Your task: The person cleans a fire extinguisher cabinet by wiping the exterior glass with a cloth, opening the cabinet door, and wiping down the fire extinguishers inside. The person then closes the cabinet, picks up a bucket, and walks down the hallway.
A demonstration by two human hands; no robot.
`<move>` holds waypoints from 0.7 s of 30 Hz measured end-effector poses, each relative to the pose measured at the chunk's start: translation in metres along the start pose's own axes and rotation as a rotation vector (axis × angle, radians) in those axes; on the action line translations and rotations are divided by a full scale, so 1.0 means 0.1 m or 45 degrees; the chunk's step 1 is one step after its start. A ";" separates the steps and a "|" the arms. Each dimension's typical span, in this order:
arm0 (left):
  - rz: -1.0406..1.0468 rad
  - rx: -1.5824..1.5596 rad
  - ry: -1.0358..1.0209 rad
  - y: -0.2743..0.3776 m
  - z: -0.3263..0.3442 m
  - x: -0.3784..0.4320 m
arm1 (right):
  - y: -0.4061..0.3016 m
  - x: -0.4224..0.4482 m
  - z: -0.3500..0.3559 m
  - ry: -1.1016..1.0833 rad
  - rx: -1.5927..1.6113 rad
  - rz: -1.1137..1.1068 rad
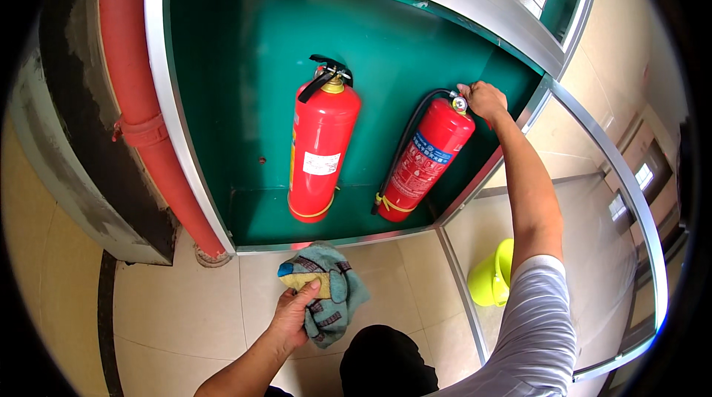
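Note:
My left hand (295,311) grips a grey-blue patterned cloth (329,299) with a yellow patch, low in front of the cabinet. Up on the right, my right hand (483,99) is closed around the top of a red fire extinguisher (425,160), behind its pressure gauge (459,103); the handle is mostly hidden by my fingers. This extinguisher stands in the green cabinet (267,24), its black hose (409,130) running down its left side. To its left stands a second red extinguisher (325,144) with a black lever and a white label, touched by neither hand.
A glass door (623,157) with a metal frame hangs open at the right. Through its glass shows a yellow-green bucket (492,277) on the tiled floor (178,308). Along the cabinet's left side runs a red pipe (133,63). My dark-clothed knee (386,363) is below the cabinet.

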State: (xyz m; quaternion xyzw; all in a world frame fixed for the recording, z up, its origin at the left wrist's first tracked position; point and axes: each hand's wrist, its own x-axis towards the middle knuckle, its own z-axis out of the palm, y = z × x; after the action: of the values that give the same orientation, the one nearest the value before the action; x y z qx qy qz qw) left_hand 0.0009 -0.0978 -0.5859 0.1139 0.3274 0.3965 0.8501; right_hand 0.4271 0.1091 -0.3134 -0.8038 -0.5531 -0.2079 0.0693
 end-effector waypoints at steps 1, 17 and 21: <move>-0.001 0.000 0.000 0.00 0.00 0.00 | 0.00 -0.01 -0.01 -0.028 0.009 0.012; -0.007 0.005 0.002 0.01 0.02 0.00 | 0.04 -0.01 -0.02 -0.052 0.002 0.042; -0.031 0.004 0.014 0.02 0.02 -0.01 | 0.04 0.01 -0.01 -0.054 0.002 0.049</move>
State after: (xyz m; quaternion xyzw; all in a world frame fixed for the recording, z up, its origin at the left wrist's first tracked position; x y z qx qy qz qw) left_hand 0.0008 -0.0971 -0.5833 0.1090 0.3341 0.3861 0.8529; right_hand 0.4309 0.1080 -0.3114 -0.8184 -0.5392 -0.1889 0.0620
